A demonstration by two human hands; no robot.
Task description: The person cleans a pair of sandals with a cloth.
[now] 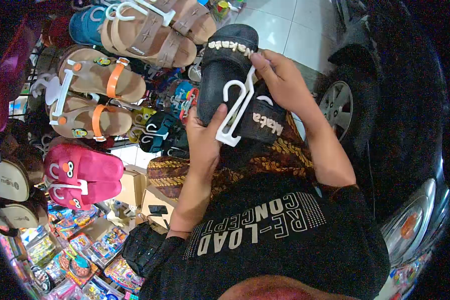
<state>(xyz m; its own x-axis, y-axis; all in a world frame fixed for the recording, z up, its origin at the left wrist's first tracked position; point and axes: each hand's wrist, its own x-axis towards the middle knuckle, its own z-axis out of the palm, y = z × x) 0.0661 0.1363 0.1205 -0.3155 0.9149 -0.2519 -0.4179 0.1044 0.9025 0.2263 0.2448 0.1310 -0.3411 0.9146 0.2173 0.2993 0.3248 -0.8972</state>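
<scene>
A pair of black slide sandals [219, 82] with raised cream lettering on the straps is held up in front of my chest. One sandal stands upright; the other is lower right, partly hidden by my right forearm and the hanger. A white plastic hanger [236, 112] with a hook joins the pair. My left hand [205, 137] grips the upright sandal near its lower end, thumb on the front. My right hand [282, 80] is closed at the pair's upper right, its thumb by the strap and the hanger's end; its other fingers are mostly hidden behind.
Sandals with orange straps [97, 95], brown sandals [155, 37] and pink slides [82, 175] hang on the left. Packaged toys [80, 260] lie below them, near a black bag [142, 247] and a cardboard box [155, 202]. A dark vehicle [405, 150] stands close on the right.
</scene>
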